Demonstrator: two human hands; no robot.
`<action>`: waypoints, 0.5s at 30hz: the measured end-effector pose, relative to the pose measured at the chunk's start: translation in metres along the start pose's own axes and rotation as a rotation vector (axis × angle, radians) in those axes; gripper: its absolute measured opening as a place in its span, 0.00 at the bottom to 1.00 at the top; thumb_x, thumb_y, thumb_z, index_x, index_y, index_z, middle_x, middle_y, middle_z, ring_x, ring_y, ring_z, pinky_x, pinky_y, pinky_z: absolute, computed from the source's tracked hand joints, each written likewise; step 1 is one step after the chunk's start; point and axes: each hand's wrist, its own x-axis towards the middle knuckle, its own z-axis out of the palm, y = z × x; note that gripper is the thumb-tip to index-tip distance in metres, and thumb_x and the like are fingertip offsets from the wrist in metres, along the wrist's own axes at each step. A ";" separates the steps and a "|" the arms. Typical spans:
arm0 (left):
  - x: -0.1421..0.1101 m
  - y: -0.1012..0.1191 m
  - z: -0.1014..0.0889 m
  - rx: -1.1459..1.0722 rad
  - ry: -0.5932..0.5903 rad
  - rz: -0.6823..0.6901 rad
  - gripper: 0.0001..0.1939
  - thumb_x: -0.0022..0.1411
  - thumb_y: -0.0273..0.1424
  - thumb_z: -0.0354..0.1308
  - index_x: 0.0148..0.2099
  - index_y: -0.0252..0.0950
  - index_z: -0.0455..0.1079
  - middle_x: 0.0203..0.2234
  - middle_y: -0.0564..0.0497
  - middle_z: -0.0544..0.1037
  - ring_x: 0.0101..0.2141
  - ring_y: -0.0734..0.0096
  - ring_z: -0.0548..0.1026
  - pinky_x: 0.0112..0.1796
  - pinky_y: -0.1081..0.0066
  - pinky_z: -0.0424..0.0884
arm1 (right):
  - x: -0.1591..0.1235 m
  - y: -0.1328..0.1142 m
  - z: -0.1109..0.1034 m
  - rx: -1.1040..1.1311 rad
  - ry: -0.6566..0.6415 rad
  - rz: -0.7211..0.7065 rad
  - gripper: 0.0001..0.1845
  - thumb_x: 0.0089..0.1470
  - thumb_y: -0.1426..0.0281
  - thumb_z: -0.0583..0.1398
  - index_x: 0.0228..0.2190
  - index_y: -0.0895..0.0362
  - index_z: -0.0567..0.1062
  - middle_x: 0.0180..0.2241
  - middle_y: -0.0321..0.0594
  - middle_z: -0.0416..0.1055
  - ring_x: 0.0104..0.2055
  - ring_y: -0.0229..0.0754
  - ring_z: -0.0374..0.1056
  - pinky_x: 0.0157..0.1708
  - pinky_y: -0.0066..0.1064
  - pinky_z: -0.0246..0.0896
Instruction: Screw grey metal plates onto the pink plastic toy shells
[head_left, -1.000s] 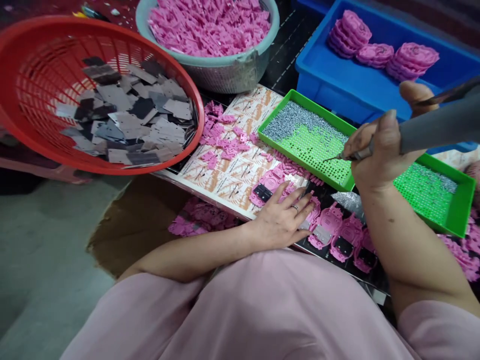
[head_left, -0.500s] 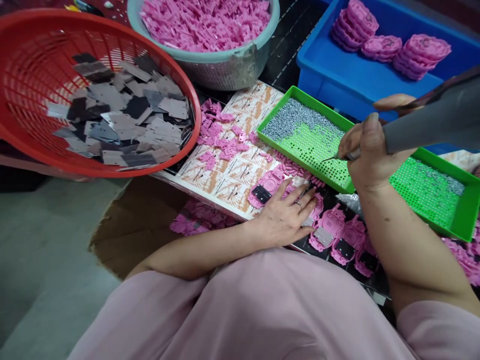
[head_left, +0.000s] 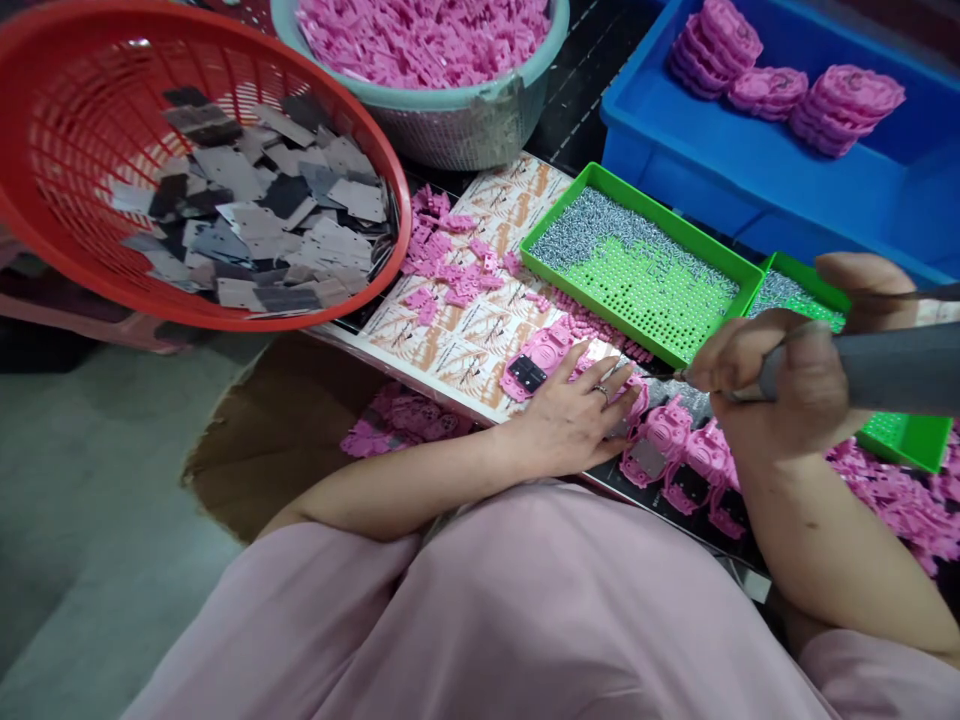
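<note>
My left hand (head_left: 576, 415) lies flat with fingers spread over pink plastic housings, a ring on one finger. Beside its fingertips, one pink housing (head_left: 553, 346) carries a black plate (head_left: 527, 372). My right hand (head_left: 787, 370) grips a grey electric screwdriver (head_left: 900, 368), its thin bit pointing left toward the left fingertips. Whether the bit touches a part is too small to tell. To the right of my left hand, more pink housings (head_left: 667, 428) with grey or dark plates line the table edge. A green tray (head_left: 600, 306) of small screws sits just beyond my hands.
A red basket (head_left: 330, 318) of metal plates stands at left, near a pale green basin (head_left: 457, 130) of pink parts. A blue bin (head_left: 675, 170) holds stacked pink pieces. Another green tray (head_left: 919, 440) and loose pink parts (head_left: 892, 500) are at right. Small pink parts (head_left: 457, 260) lie on patterned sheeting.
My right hand has brought the screwdriver from over the screw tray down and right, its bit now near my left fingertips. My left hand stays on the housings. The view has shifted slightly.
</note>
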 end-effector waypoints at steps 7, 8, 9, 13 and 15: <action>0.001 0.000 0.000 -0.023 -0.026 -0.002 0.25 0.68 0.46 0.46 0.57 0.34 0.66 0.58 0.42 0.67 0.58 0.55 0.62 0.61 0.45 0.50 | -0.009 0.016 -0.001 0.039 -0.109 0.005 0.09 0.56 0.72 0.58 0.39 0.48 0.69 0.15 0.24 0.59 0.12 0.33 0.56 0.11 0.28 0.56; 0.002 0.000 -0.001 -0.022 -0.024 0.002 0.25 0.68 0.45 0.46 0.57 0.34 0.67 0.58 0.42 0.67 0.58 0.56 0.62 0.61 0.46 0.50 | -0.011 0.019 -0.003 0.040 -0.127 0.003 0.10 0.56 0.73 0.58 0.39 0.48 0.69 0.16 0.25 0.60 0.13 0.33 0.57 0.11 0.28 0.57; 0.002 -0.001 -0.001 -0.021 -0.021 0.005 0.25 0.67 0.45 0.46 0.57 0.34 0.67 0.57 0.42 0.68 0.58 0.56 0.63 0.61 0.46 0.50 | -0.013 0.021 -0.004 0.041 -0.141 -0.002 0.10 0.56 0.74 0.58 0.40 0.49 0.70 0.16 0.25 0.61 0.14 0.33 0.59 0.12 0.28 0.57; 0.003 -0.001 0.000 -0.017 -0.006 0.004 0.24 0.67 0.46 0.47 0.55 0.35 0.69 0.56 0.42 0.70 0.57 0.56 0.64 0.61 0.47 0.52 | -0.015 0.022 -0.007 0.035 -0.196 0.010 0.12 0.56 0.73 0.58 0.43 0.50 0.70 0.18 0.26 0.64 0.15 0.33 0.61 0.14 0.28 0.60; 0.002 -0.002 0.001 -0.015 0.004 0.005 0.25 0.66 0.47 0.47 0.55 0.35 0.69 0.56 0.42 0.70 0.56 0.55 0.65 0.61 0.46 0.52 | -0.007 0.016 -0.007 0.017 -0.203 0.004 0.15 0.56 0.71 0.59 0.45 0.50 0.69 0.17 0.25 0.63 0.14 0.33 0.60 0.14 0.28 0.62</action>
